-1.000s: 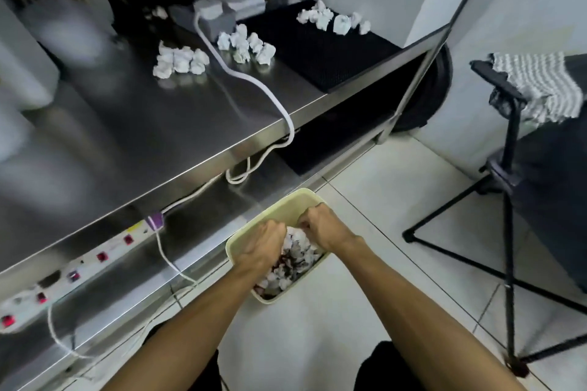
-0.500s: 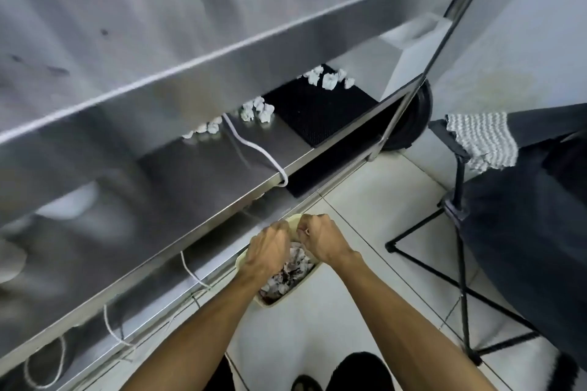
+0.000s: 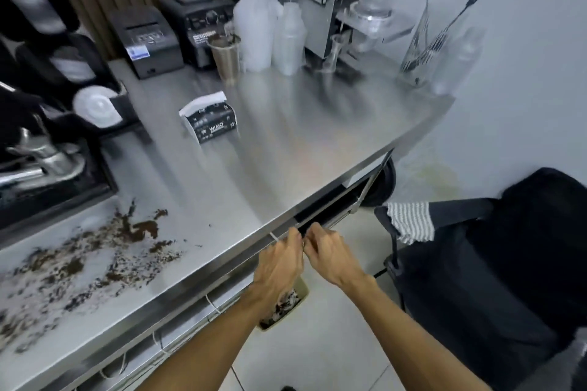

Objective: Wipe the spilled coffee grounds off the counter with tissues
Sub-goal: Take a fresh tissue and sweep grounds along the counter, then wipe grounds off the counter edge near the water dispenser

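Your left hand [image 3: 279,260] and right hand [image 3: 330,255] meet at the counter [image 3: 286,136] edge, above the bin [image 3: 300,295]. Fingers are curled; I cannot tell whether they hold anything. Grounds [image 3: 95,259] lie far left.

bin [image 3: 303,289] partly hidden, grounds [image 3: 139,229] cut off left

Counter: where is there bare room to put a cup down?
Bare steel runs from the tissue pack rightward to the counter end and forward to the front edge. Crowded: coffee grounds cover the front left, the coffee machine fills the left, and blender and plastic cups line the back.
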### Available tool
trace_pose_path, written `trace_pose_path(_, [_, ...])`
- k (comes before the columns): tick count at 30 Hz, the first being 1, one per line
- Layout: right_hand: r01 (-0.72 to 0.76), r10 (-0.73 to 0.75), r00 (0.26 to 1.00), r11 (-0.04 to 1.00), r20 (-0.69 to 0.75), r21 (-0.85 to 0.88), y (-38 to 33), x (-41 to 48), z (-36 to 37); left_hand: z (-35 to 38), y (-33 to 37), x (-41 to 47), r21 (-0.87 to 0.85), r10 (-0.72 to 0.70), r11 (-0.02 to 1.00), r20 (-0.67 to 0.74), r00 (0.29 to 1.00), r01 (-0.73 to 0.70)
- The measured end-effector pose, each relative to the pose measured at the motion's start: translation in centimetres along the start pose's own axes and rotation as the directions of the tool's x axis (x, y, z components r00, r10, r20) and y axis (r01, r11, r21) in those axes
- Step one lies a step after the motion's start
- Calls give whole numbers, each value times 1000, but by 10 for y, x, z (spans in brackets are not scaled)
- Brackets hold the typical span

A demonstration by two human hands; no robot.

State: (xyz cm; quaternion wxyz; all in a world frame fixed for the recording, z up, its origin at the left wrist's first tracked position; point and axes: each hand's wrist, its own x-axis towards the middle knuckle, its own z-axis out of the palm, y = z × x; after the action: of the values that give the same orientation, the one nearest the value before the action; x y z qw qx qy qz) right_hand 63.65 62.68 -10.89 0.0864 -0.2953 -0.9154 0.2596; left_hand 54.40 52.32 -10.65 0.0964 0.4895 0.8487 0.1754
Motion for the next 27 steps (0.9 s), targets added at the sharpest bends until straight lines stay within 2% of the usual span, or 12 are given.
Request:
trace_pose_path(5, [120,-118,989,992,-86,26,-41,23,-66,-67,18,13,-159,-2,987,-183,983,-28])
trace_pose_path(9, [213,-204,969,975,-140,57,-80,54,-86,-104,-2,31,-239,-61,971,-254,965,-1])
trace_pose_path(15, [250,-248,958,968,-141,-2,-132,125,-72,-144,-73,66,-293,-252,943,-324,912,157])
trace_pose_path(21, [193,-209,964,976,-163,-104,-176,204,-47,-167,-163,124,-417,-462,844,-241,854,338])
trace_pose_path(27, [155,-223,946,948,-235,-276,-202,271,-27,-178,-215,189,-501,-426,795,-59,903,343])
